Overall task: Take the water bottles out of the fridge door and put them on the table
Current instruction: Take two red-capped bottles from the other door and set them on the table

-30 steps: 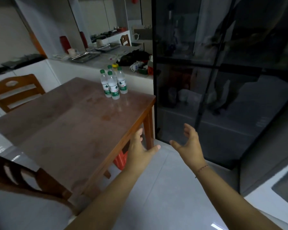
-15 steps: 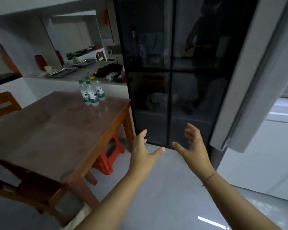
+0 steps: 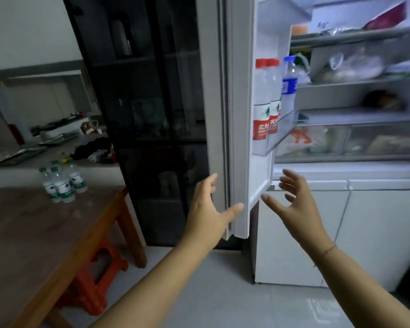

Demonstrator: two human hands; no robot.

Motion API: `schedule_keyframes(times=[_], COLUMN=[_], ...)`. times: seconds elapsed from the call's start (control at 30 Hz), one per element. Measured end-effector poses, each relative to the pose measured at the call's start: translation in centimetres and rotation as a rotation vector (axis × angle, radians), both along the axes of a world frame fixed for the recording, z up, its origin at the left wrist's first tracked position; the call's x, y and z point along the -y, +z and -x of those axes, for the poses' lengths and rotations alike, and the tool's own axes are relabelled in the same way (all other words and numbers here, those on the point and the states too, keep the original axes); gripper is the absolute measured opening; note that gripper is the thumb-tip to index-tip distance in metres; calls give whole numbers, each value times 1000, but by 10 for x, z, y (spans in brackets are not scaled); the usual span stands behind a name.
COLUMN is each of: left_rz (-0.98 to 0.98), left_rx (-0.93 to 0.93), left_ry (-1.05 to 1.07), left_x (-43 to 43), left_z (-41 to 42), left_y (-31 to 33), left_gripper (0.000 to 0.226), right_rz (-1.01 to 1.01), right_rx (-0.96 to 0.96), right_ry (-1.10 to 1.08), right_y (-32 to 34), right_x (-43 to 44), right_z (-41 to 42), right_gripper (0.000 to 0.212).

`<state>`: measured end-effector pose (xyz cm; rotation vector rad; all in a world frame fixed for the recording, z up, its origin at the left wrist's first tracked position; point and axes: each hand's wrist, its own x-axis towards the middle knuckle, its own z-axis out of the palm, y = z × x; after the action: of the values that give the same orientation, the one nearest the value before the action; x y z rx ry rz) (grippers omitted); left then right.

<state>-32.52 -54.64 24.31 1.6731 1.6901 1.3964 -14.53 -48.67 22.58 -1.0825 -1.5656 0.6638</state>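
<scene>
Two red-capped water bottles [image 3: 265, 100] with red labels stand upright side by side in the door bin [image 3: 278, 133] of the open fridge door [image 3: 240, 114], right of centre in the upper half of the frame. Just to their right in the same clear bin stands a blue-capped bottle [image 3: 289, 86] with a blue label. Four green-capped bottles [image 3: 62, 183] are clustered upright on the far corner of the brown wooden table [image 3: 45, 233], at the left of the frame — well apart from the fridge.

Both hands are raised below the door bin and hold nothing. The left hand [image 3: 211, 209] sits at the lower edge of the door, its grip apart, fingers spread and the thumb pointing toward the door's bottom corner. The right hand [image 3: 296, 204] hangs just right of that corner, its grip apart too, fingers curled loosely open.

Right of the door, the lit fridge shelves [image 3: 355, 95] hold bags and containers too blurred to name. Left of the door stands a dark glass-fronted cabinet [image 3: 152, 114] — and under the table, at lower left, an orange-red plastic stool [image 3: 97, 280] rests on the pale tiled floor [image 3: 211, 292].
</scene>
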Motion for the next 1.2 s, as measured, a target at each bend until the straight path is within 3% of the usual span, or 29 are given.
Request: schedule_keyframes(times=[0.17,0.4,0.7,0.97,1.2], left_rz=[-178,-361,-259,-267,-296], left_rx=[-53,-99,-147,-44,-12], left_ry=[8,179,382,506,585], left_x=[-55,-128,-177,-214,-225], left_z=[-80,-136,-154,-155,-149], left_y=[55,114,120,130,127], left_gripper=[74,80,90,91,85], right_rz=[-98,-148,-136,-35,59], right_rx=[-33,-23,-56,-125,-16], right_ry=[42,232,353,453,663], right_y=[54,114,134,142,144], right_x=[-66,-151,-217,-252,-279], right_z=[-56,-94,-77,-54,-45], right_gripper=[74,79,77,68,61])
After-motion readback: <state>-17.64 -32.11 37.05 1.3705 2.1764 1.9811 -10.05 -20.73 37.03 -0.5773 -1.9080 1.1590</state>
